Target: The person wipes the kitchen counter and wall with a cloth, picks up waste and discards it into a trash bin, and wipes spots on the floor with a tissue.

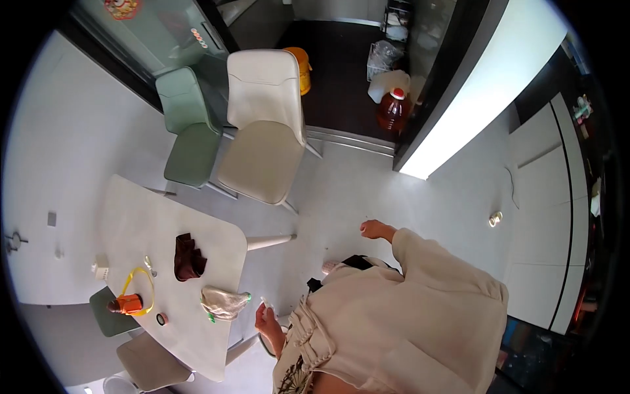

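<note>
A small white item is pinched in the left hand, just beside the table; it is best held lightly and kept clear of the table's edge. The right hand is loosely curled, and whether anything is held in it cannot be told. On the table, a brown cloth, a pale cloth and an orange bottle are spread; beyond, a green chair and a beige chair are placed near a doorway.

Hands, two, bare: left hand, low in the view, wrist exposed, fingertips drawn together in a pinch; right hand, higher up, fingers loosely curled, arm held forward, sleeved nearly to the wrist.
</note>
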A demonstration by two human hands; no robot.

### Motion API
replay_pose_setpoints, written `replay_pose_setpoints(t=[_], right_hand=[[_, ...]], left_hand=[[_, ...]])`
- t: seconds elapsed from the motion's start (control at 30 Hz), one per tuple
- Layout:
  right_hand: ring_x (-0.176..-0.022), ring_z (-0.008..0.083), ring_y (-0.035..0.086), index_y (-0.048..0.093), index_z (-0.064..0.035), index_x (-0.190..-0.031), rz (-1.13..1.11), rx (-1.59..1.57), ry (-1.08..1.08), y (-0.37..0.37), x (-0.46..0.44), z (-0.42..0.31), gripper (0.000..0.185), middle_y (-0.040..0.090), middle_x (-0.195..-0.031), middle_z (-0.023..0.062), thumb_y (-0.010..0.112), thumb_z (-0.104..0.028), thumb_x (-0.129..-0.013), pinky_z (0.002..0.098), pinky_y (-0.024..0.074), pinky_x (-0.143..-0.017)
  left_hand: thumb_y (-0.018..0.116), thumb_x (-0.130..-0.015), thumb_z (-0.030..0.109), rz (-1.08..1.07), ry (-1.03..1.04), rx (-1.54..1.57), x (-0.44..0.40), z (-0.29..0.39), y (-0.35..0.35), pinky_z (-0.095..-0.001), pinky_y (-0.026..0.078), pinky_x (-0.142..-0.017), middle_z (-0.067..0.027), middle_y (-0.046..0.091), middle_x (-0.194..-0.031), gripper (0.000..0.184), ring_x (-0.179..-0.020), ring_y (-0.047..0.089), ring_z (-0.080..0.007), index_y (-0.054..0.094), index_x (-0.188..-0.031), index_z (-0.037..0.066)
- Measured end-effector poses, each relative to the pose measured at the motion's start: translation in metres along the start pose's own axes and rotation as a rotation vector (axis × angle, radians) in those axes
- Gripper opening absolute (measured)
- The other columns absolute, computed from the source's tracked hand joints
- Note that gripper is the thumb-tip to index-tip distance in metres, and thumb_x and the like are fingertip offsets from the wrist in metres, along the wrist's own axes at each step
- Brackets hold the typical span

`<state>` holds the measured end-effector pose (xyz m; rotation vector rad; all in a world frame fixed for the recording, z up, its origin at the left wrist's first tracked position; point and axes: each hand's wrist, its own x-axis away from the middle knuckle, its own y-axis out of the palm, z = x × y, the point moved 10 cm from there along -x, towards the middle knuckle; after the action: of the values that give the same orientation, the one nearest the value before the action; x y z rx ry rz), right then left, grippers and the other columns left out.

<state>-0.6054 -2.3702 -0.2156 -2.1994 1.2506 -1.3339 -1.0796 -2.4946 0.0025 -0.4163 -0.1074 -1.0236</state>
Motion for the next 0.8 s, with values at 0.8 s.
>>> replay_pose_setpoints(t=[0.8], right_hand=[[-0.098, 0.0320, 0.058, 0.063, -0.0073, -0.102, -0.143, 0.262, -0.067, -0.012, 0.156, 0.132, 0.033, 0.062, -0.104, 0.0152, 0.052, -0.028, -0.078, 0.0417, 0.0455, -0.086]], left_hand=[[0.058, -0.082, 0.012, 0.097, -0.313, 0.229, 0.207, -0.129, 0.043, -0.0270, 0.048, -0.061, -0.0037, 0.061, -0.095, 0.029, -0.080, 0.058, -0.0136, 0.059, -0.111, 0.008]])
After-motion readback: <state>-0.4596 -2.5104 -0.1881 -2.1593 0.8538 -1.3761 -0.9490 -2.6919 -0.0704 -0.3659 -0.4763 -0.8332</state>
